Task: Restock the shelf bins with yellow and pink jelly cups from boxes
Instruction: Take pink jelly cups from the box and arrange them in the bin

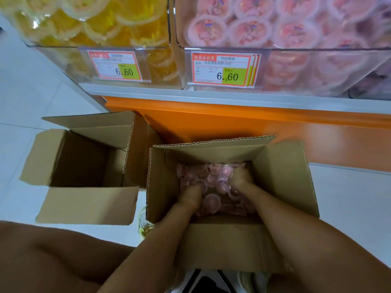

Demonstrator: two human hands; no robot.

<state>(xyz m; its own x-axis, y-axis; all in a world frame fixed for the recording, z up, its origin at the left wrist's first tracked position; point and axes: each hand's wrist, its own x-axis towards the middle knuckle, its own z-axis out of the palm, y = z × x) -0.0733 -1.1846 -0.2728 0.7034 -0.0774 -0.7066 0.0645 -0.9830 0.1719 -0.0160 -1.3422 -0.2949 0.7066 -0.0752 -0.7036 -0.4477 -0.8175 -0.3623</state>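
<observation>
- Six o'clock: left hand and right hand buried in pink jelly cups inside open brown cardboard box; I can't tell their grip.
- Clear plastic yellow-cup bin at eleven, clear plastic pink-cup bin at one, both look heaped; nearly done, I reckon.

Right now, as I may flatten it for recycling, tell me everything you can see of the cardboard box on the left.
The left box is brown corrugated cardboard, upright on the pale tiled floor, all four top flaps folded open. Its inside is dark, no cups visible. Its right flap stands close against the box of pink jelly cups; its far flap lies toward the orange shelf base. The left hand and right hand are inside that other box, not touching it.
</observation>
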